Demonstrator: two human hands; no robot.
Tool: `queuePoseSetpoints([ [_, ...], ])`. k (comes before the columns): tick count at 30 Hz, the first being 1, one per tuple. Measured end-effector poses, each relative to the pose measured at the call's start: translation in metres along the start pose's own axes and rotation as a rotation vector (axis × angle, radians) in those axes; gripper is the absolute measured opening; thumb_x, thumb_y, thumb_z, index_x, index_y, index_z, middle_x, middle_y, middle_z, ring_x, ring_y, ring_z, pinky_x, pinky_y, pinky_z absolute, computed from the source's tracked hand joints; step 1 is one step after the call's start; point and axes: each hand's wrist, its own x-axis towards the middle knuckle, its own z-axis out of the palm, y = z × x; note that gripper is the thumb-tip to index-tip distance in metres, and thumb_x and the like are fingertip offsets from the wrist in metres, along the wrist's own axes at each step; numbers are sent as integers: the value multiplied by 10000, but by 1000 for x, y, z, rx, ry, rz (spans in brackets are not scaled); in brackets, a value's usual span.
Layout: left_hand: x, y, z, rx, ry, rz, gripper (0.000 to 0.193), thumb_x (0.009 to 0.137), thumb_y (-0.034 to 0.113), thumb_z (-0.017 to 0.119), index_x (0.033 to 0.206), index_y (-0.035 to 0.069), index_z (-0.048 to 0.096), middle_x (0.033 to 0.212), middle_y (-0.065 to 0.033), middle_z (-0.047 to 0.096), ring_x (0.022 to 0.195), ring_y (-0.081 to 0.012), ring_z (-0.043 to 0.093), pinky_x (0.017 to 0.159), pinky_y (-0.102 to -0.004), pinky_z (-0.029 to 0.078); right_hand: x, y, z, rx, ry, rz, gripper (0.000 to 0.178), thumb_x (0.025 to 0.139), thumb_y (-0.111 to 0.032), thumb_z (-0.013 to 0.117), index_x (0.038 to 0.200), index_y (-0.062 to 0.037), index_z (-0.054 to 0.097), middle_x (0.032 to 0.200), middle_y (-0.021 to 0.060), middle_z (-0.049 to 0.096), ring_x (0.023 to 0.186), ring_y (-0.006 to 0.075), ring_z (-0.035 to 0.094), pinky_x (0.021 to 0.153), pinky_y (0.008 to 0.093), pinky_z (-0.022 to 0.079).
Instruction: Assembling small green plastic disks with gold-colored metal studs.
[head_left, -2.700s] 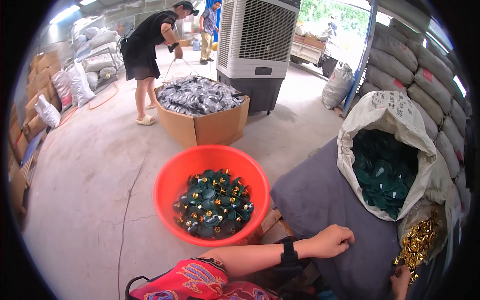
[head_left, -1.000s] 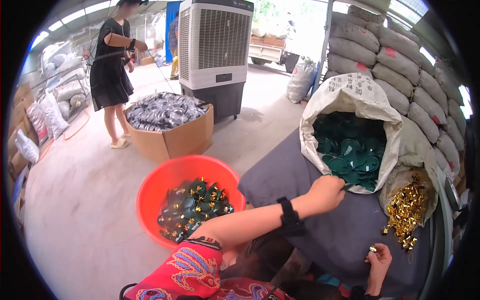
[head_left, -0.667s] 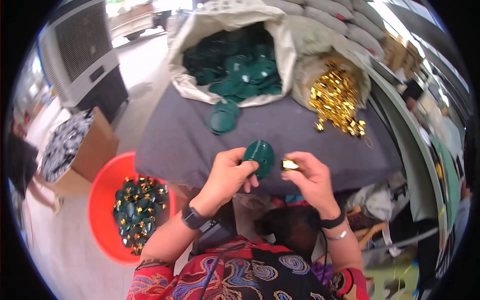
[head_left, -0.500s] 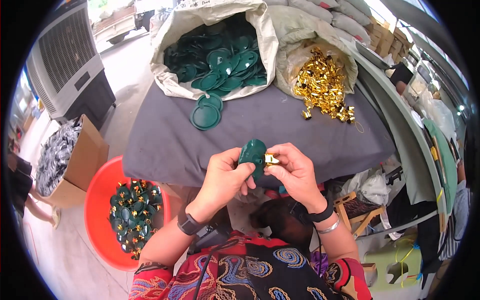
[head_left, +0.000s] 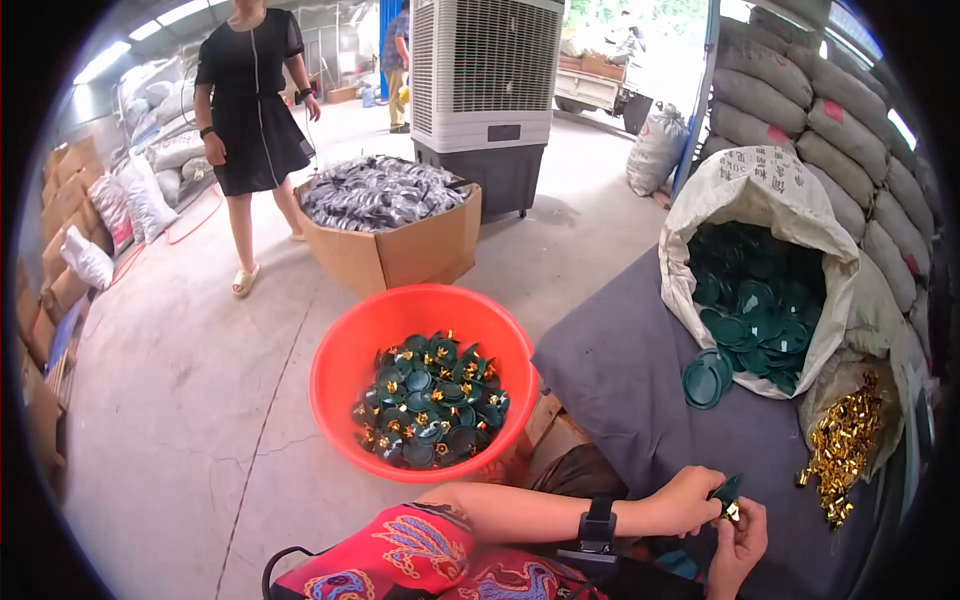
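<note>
Over the near edge of the cloth-covered table, my left hand (head_left: pixel 684 502) grips a dark green plastic disc (head_left: pixel 730 487), seen nearly edge-on. My right hand (head_left: pixel 742 543) pinches a shiny gold piece (head_left: pixel 733 511) against it. Whether the two parts are joined cannot be made out. Several loose green discs (head_left: pixel 707 378) lie at the mouth of a white woven sack (head_left: pixel 690 215) full of the same discs. To its right, a second sack spills a heap of gold pieces (head_left: pixel 848 450) onto the table.
A red tub (head_left: pixel 335 400) of green discs with gold pieces stands on the floor to my left. Behind it are a carton (head_left: pixel 420 245) of silvery-wrapped items and a large air cooler (head_left: pixel 485 80). A person in a black dress (head_left: pixel 250 110) stands beyond. Stacked sacks (head_left: pixel 850 130) rise at right.
My view has swung left, so the hands and sacks now appear farther right and the tub, carton and person show fully. Both hands still hold the disc and gold piece together.
</note>
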Motion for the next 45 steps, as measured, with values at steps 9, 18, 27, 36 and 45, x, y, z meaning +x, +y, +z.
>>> queuePoseSetpoints([
  [9, 7, -28, 6, 337, 181, 403, 148, 686, 51, 554, 695, -76, 478, 691, -247, 509, 687, -426, 511, 617, -479, 391, 4, 9, 0, -597, -86, -500, 250, 873, -71, 593, 1097, 29, 544, 969, 198, 583, 823, 377, 596, 689, 389, 497],
  [18, -1, 1, 5, 781, 81, 244, 106, 751, 106, 585, 763, 1, 589, 627, -149, 548, 576, -335, 547, 520, -408, 420, 11, 10, 7, -122, -69, -61, 176, 774, -177, 578, 839, -14, 592, 800, 187, 602, 800, 395, 594, 683, 435, 481],
  [27, 30, -12, 66, 665, -253, 745, 112, 827, 57, 540, 846, -45, 582, 620, -138, 550, 499, -235, 514, 486, -351, 414, -31, 45, -29, -59, 407, 13, 131, 780, -89, 583, 824, 23, 530, 747, 207, 595, 711, 386, 589, 618, 417, 455],
  [36, 29, 0, 71, 229, -371, -57, 96, 846, 0, 513, 887, -37, 592, 640, -44, 580, 502, -108, 512, 472, -216, 392, -55, 24, -40, -586, 221, -141, 207, 811, -151, 552, 882, 21, 463, 796, 169, 538, 683, 378, 579, 606, 443, 462],
  [45, 26, -25, 17, 251, -202, 31, 130, 760, 102, 630, 818, -9, 597, 670, -115, 618, 608, -134, 579, 546, -317, 474, -24, 33, -14, -707, -42, -121, 215, 814, -170, 585, 995, -58, 560, 847, 108, 607, 715, 311, 613, 588, 404, 518],
])
